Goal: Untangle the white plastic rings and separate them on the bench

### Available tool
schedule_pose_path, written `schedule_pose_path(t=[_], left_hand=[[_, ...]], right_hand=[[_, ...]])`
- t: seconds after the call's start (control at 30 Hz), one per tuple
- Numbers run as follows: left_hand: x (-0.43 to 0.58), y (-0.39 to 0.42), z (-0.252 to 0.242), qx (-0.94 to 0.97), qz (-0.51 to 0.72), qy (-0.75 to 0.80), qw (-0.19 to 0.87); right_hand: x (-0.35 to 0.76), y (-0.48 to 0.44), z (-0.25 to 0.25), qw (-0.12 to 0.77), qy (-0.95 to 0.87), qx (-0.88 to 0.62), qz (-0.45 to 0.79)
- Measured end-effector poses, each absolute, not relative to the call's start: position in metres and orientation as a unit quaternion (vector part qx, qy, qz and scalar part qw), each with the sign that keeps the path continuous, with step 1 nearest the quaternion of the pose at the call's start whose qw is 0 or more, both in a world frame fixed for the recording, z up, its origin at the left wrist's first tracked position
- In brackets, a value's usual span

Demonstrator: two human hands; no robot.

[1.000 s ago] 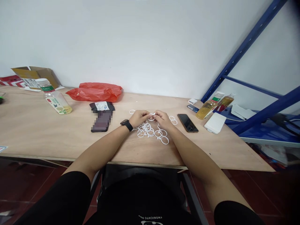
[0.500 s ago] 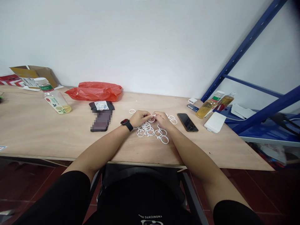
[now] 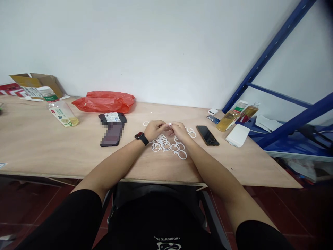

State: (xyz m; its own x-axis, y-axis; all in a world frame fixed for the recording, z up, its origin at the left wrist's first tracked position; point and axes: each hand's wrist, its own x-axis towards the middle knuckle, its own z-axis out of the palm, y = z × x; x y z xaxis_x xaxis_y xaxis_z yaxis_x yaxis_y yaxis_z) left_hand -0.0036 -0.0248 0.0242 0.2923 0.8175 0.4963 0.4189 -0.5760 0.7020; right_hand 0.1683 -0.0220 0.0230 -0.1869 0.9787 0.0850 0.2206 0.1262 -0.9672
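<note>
My left hand (image 3: 155,130) and my right hand (image 3: 180,131) meet fingertip to fingertip above the table. Between them they pinch a white plastic ring (image 3: 170,124); only its small top part shows, the rest being hidden by my fingers. Just below my hands lies a loose pile of white curtain rings (image 3: 160,143), with a few more rings (image 3: 182,154) beside it near my right wrist. Past my right hand rest a couple of rings (image 3: 191,132). A single ring (image 3: 145,123) lies partly behind my left hand.
On the wooden table (image 3: 65,149), a phone (image 3: 207,135), a white case (image 3: 238,135) and a tea bottle (image 3: 231,116) stand to the right. To the left are a red plastic bag (image 3: 104,102), a dark pouch (image 3: 112,133), another bottle (image 3: 61,111) and a cardboard box (image 3: 52,83).
Both hands have risen slightly and the held ring has turned, so its round loop no longer shows below my fingers. The pile on the table looks the same.
</note>
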Motion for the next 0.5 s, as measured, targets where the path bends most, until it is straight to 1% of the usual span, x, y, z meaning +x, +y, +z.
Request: schedule_pose_path(t=[0.1,0.17,0.2,0.27,0.33,0.4,0.5], left_hand=[[-0.021,-0.010,0.023,0.728,0.461,0.487,0.145],[-0.038,0.000,0.020,0.715,0.420,0.554,0.079],[-0.046,0.004,0.018,0.709,0.384,0.588,0.062],[-0.060,0.010,0.013,0.704,0.309,0.637,0.049],[-0.067,0.014,0.009,0.706,0.257,0.658,0.045],[-0.068,0.015,0.006,0.712,0.232,0.662,0.046],[-0.065,0.015,0.003,0.708,0.229,0.666,0.054]], right_hand=[[0.168,-0.024,0.017,0.404,-0.690,-0.487,0.350],[0.167,-0.025,0.011,0.373,-0.747,-0.472,0.283],[0.166,-0.025,0.009,0.351,-0.767,-0.465,0.269],[0.164,-0.024,0.004,0.314,-0.782,-0.464,0.274],[0.163,-0.022,0.000,0.297,-0.776,-0.473,0.293],[0.162,-0.021,-0.001,0.294,-0.762,-0.484,0.313],[0.162,-0.022,-0.001,0.296,-0.749,-0.494,0.327]])
